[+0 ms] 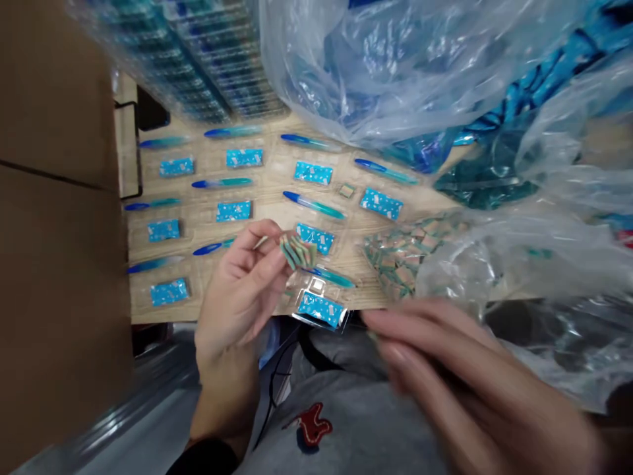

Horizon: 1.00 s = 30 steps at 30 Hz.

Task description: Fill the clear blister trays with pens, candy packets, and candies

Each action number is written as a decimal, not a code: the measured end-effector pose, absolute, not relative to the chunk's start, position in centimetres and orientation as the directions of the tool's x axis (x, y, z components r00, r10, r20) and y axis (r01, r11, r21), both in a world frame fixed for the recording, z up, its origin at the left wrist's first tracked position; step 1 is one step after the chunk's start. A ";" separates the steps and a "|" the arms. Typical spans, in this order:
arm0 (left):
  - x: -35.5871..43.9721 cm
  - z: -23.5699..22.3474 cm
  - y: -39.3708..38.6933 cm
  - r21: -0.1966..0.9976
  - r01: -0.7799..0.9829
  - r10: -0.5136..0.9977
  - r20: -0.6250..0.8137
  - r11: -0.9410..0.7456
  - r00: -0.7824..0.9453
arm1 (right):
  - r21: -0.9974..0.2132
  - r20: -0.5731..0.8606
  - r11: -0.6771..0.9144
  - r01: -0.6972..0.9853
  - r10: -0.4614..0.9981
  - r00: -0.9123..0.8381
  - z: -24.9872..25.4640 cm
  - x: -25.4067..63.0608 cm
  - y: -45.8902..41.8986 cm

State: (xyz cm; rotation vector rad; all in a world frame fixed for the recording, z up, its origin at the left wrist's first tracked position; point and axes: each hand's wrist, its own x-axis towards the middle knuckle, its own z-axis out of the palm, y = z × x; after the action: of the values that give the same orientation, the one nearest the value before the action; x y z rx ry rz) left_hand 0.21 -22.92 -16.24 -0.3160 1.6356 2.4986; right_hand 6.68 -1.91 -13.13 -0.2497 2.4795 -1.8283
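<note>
Tiles [298, 252] sit in a small stack, pinched in the left hand [240, 297], above a blue card [320, 310] in a clear tray [310, 285] on the wood table [270, 196]. The right hand [445, 356] is blurred, with its fingers close together, and I cannot tell if it holds anything. More tiles [405, 254] lie in a heap beside a plastic bag [469, 264]. Blue pens [314, 204] lie in rows
</note>
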 end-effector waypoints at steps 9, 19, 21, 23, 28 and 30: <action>3.4 -16.7 -21.5 0.989 -0.072 -0.064 -0.081 -0.126 -0.995 | -0.992 0.017 0.123 -0.019 -0.017 -1.000 -14.9 3.9 -6.5; 1.5 -17.6 -24.7 0.995 -0.094 -0.129 -0.091 0.021 -0.987 | -0.960 0.115 0.250 -0.129 -0.071 -0.991 -15.1 4.5 -5.9; -0.5 -18.7 -27.0 0.990 -0.109 -0.277 -0.081 0.087 -0.957 | -0.947 0.123 0.290 -0.137 -0.065 -0.990 -14.5 4.9 -5.0; -2.3 -20.1 -29.0 0.971 -0.140 -0.357 -0.063 0.195 -0.932 | -0.931 0.141 0.334 -0.150 -0.051 -0.989 -14.0 5.4 -3.9; -4.7 -23.3 -30.1 0.853 -0.320 -0.280 -0.215 0.412 -0.935 | -0.891 0.163 0.430 -0.150 -0.007 -0.987 -13.8 5.9 -2.3; -4.8 -24.0 -29.6 0.804 -0.337 -0.293 -0.212 0.490 -0.932 | -0.888 0.159 0.437 -0.144 -0.002 -0.987 -14.0 6.1 -2.3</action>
State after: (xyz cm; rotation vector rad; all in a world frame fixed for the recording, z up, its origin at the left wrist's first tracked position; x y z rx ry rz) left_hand -4.76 -29.56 -23.98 -0.5649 2.6710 1.4575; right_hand 6.06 -2.30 -13.98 -0.1418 2.7745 -1.7360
